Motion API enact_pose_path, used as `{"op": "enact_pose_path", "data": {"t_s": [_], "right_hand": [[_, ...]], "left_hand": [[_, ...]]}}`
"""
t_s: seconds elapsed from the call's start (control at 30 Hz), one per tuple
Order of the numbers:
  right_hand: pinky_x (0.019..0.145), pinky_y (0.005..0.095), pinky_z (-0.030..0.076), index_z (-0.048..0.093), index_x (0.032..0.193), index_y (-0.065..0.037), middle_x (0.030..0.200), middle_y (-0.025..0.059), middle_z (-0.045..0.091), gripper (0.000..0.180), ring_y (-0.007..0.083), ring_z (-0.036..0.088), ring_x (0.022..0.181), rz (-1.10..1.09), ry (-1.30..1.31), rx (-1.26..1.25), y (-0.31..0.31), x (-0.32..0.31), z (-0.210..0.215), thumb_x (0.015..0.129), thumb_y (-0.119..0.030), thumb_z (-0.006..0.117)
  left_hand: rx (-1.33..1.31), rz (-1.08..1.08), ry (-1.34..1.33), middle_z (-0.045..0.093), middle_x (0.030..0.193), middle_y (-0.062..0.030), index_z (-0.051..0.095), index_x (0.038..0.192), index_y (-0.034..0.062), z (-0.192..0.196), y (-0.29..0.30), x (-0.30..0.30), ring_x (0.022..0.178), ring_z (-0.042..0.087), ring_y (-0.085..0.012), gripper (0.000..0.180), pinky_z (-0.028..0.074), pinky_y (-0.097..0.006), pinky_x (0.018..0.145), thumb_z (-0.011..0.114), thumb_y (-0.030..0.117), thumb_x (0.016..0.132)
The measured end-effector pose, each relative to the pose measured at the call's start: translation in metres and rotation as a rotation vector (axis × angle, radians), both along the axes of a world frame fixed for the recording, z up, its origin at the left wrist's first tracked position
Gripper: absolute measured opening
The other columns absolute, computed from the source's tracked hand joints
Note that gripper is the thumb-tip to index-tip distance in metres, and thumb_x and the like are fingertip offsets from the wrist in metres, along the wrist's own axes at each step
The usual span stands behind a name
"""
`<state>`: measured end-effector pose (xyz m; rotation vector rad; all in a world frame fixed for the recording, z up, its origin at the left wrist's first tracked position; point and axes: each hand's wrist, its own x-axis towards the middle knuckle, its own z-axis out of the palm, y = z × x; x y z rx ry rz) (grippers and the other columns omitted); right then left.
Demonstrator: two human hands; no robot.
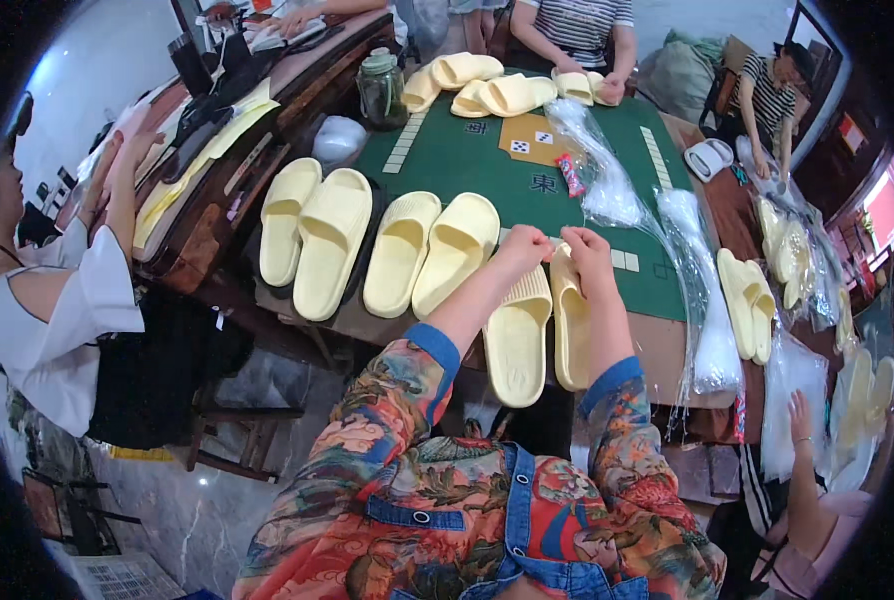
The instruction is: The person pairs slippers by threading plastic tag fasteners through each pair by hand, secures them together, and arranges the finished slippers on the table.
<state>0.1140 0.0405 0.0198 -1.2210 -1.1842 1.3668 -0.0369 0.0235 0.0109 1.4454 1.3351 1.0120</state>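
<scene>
Two Hands Pinch Above a Pair of Yellow Slippers

The biggest thing is the green table top (467, 170), across the middle of the frame. Near its lower edge, pale yellow slippers lie in pairs: one pair (332, 250) left of the middle, another pair (455, 255) just beside it. Each slipper sits next to its mate, maybe so none get mixed up. Their heels point down the frame, toward the person.

The pair in front of the person is just below the middle: a left slipper (519, 350) and a right slipper (569, 330). They lie close to the hands, likely so they are easy to reach. A long bundle of clear bags (712, 310) lies right of the middle, perhaps to leave room for the shoes.

The left hand (523, 250) and right hand (587, 255) meet above that front pair. Finger and thumb look pinched together on each, perhaps for something thin. I cannot tell what is between them, or if they touch the slippers.

Smallest is a red packet (570, 175), just above the hands.
</scene>
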Motion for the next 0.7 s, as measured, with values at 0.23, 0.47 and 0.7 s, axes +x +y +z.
{"op": "enact_pose_path", "data": {"t_s": [0.23,0.47,0.7], "right_hand": [[0.061,0.0211,0.041,0.063,0.084,0.000,0.075,-0.0006,0.059,0.019,0.0056,0.050,0.067,0.122,-0.086,0.189,0.002,-0.011,-0.005,0.080,-0.018,0.065],[0.057,0.0209,0.038,0.063,0.082,-0.001,0.071,-0.0023,0.057,0.017,0.0047,0.047,0.064,0.033,-0.025,0.204,-0.001,-0.004,-0.005,0.080,-0.017,0.065],[0.057,0.0192,0.038,0.064,0.081,-0.001,0.071,-0.0028,0.058,0.013,0.0035,0.048,0.063,0.141,-0.122,0.263,-0.003,-0.004,-0.010,0.080,-0.014,0.065]], "left_hand": [[0.165,0.145,-0.223,0.058,0.073,-0.0007,0.057,0.081,0.0034,-0.041,-0.007,0.009,0.068,0.053,-0.0084,0.005,0.043,-0.023,0.062,0.058,0.008,0.081],[0.162,0.130,-0.482,0.056,0.074,0.0001,0.056,0.084,0.0046,-0.025,-0.015,0.015,0.070,0.051,-0.0083,0.005,0.043,-0.022,0.066,0.054,0.009,0.084],[0.158,0.087,-0.542,0.055,0.075,0.0016,0.056,0.085,0.0057,-0.023,-0.018,0.008,0.070,0.051,-0.0067,0.005,0.042,-0.021,0.066,0.055,0.010,0.085]]}}
